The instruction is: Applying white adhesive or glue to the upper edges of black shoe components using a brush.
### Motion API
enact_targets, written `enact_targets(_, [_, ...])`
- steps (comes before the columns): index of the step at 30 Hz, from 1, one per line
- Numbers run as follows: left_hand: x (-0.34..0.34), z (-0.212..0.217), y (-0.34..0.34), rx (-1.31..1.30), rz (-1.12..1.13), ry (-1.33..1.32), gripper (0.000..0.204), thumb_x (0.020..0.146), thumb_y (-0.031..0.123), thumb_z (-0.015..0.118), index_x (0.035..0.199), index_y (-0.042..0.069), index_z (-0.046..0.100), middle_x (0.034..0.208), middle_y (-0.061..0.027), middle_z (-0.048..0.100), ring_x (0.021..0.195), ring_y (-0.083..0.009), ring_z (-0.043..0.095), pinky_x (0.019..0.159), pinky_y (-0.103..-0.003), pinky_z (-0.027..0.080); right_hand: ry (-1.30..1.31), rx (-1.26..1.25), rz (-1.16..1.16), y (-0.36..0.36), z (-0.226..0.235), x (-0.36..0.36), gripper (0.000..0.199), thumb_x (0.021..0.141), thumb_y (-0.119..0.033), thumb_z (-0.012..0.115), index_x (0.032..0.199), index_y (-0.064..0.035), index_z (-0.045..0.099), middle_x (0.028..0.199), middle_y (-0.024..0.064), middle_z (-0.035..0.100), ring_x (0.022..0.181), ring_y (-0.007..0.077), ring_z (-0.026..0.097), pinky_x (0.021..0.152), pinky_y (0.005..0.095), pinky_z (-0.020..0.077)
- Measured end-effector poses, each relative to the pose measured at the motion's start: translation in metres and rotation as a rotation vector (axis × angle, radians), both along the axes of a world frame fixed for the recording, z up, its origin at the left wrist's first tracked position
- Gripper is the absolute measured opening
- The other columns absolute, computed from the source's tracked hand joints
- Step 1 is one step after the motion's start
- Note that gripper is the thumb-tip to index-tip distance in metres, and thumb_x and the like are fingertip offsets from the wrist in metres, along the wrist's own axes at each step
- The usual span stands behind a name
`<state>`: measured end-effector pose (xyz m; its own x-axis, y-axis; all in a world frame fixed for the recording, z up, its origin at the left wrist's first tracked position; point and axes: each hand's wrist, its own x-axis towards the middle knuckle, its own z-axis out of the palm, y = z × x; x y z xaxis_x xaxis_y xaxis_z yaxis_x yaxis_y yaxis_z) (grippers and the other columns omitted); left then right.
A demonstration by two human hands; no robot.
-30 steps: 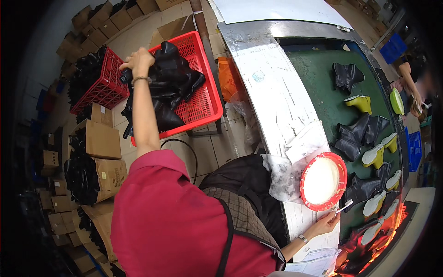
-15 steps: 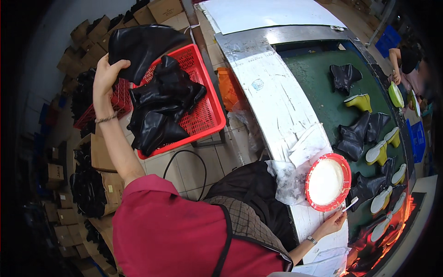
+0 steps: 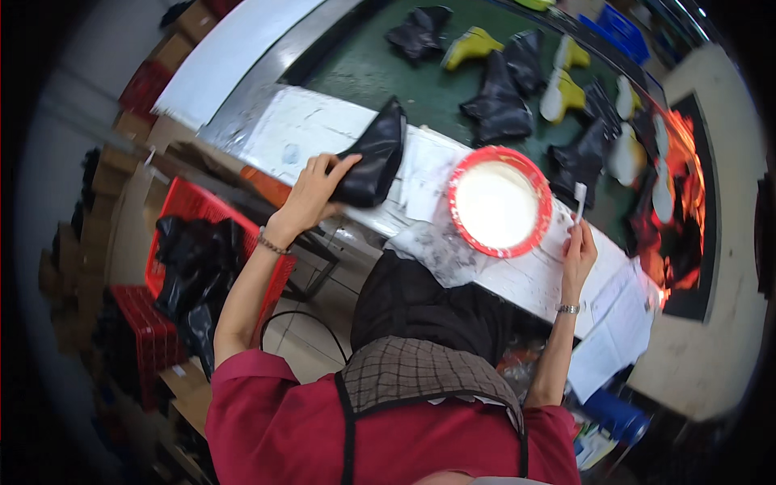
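Boot upper (image 3: 378, 158), black, is over the white board (image 3: 303, 121), just right of the left hand (image 3: 311, 194), half-curled and gripping its side; the right hand (image 3: 579, 255), nearly closed, pinches a white brush (image 3: 579, 199)

We count one left hand (image 3: 309, 194) with one black boot upper (image 3: 378, 158) in it, and one right hand (image 3: 579, 255) with one white brush (image 3: 579, 202). On the desk (image 3: 319, 117), by its far edge, we have one red-rimmed bowl (image 3: 496, 207). On the green belt (image 3: 368, 81) beyond that edge, we make out six yellow or pale soles (image 3: 564, 97) and at least five black uppers (image 3: 495, 107). Off the desk's near left corner, we tally two red crates (image 3: 158, 335).
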<state>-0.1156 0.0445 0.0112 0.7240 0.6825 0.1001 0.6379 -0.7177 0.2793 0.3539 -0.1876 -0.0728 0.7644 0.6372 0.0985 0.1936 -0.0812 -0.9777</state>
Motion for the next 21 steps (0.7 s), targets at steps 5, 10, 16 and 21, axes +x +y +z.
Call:
enact_targets(5, [0.03,-0.013,0.022,-0.1,0.097,-0.133,0.094,0.068,0.051,0.092,0.146,0.012,0.058,0.132,-0.0259,0.058,0.124,-0.0438,0.053,0.106,-0.048,0.045,-0.527,-0.172,0.114,-0.015,0.065,-0.013,0.018,0.094,-0.012,0.073,0.111,-0.0063,0.079,0.081,0.0026,0.061,0.071,0.0105,0.055,0.063,0.027,0.0424])
enact_targets(10, [0.099,-0.042,0.056,-0.086,0.281,-0.191,0.117,0.068,0.056,0.09,0.158,0.004,0.035,0.133,-0.0289,0.057,0.124,-0.0442,0.056,0.102,-0.05,0.048,-0.722,-0.261,0.174,0.008,0.097,-0.048,0.011,0.088,-0.017,0.078,0.098,-0.0114,0.08,0.079,0.0043,0.066,0.067,0.019,0.065,0.062,0.0327,0.0489])
enact_targets(16, [0.125,-0.044,0.061,-0.03,0.388,-0.041,0.098,0.077,0.033,0.078,0.158,0.004,0.032,0.13,-0.0321,0.061,0.116,-0.0476,0.063,0.096,-0.053,0.052,-0.928,-0.477,0.283,0.011,0.106,-0.065,0.01,0.086,-0.022,0.077,0.091,-0.0131,0.078,0.083,0.0038,0.069,0.074,0.0261,0.069,0.064,0.0378,0.0524])
enact_targets(21, [0.105,-0.005,0.056,-0.402,0.171,-0.493,0.049,0.083,0.018,0.075,0.126,-0.006,0.066,0.101,-0.0161,0.077,0.091,-0.0281,0.074,0.084,-0.039,0.058,-0.746,-0.457,0.261,-0.007,0.095,-0.048,0.017,0.086,-0.025,0.082,0.093,-0.0104,0.08,0.083,0.0048,0.071,0.071,0.0207,0.068,0.062,0.0328,0.0491])
